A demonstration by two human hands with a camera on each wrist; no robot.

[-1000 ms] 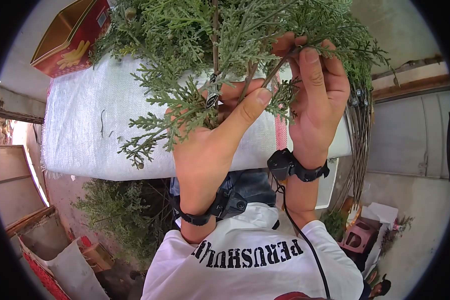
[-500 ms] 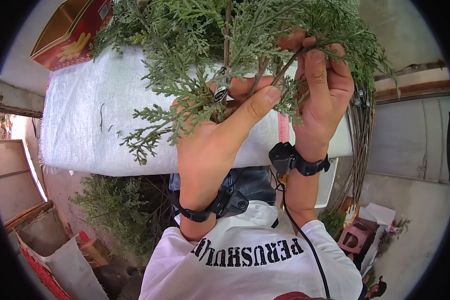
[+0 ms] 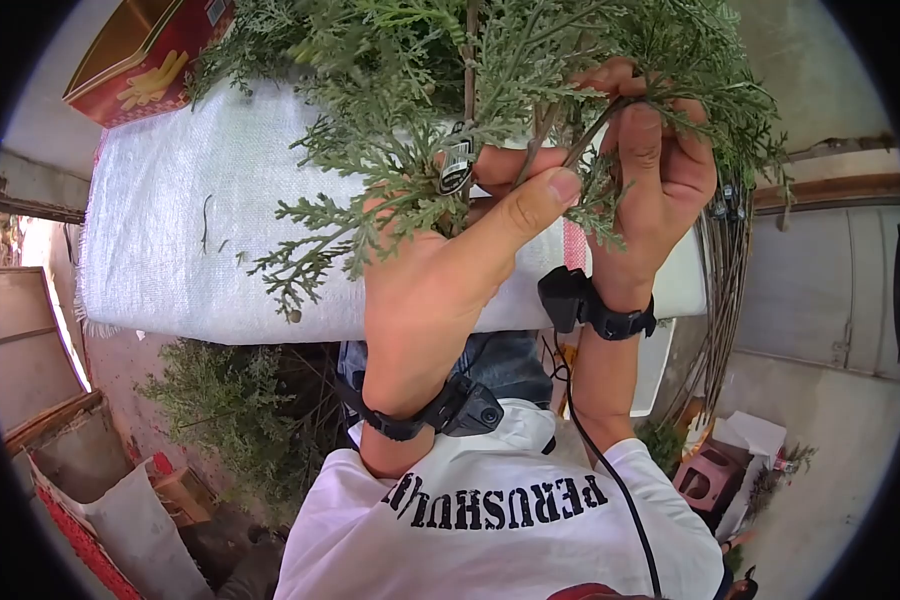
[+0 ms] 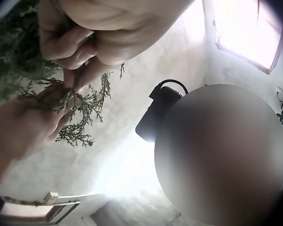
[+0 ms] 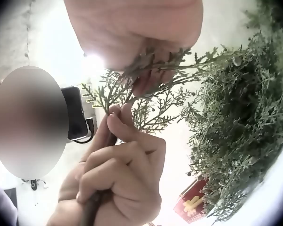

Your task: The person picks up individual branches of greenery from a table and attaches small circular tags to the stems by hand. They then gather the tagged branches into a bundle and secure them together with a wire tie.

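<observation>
In the head view my left hand (image 3: 440,280) grips the stems of leafy evergreen sprigs (image 3: 395,150), its thumb laid along a thin brown stem. A small black-and-white tag (image 3: 456,165) hangs on an upright stem beside its fingers. To the right and a little higher, my right hand (image 3: 650,190) pinches a leafy side sprig (image 3: 610,110) between thumb and fingers. The right wrist view shows the left hand's fingers (image 5: 115,160) curled round a thick stem end (image 5: 89,209), just below the right hand. Foliage hides part of both hands' fingers.
A white woven sack (image 3: 190,230) covers the work surface, with more greenery on its far side. At the back left stands a red box (image 3: 155,85). Long-stemmed bundles (image 3: 720,290) hang off the right edge; cut branches (image 3: 230,410) lie below on the left.
Both hands have shifted slightly to the right in the head view, the sprigs moving with them. The tag has turned and shows more of its face. Both grips look the same.
</observation>
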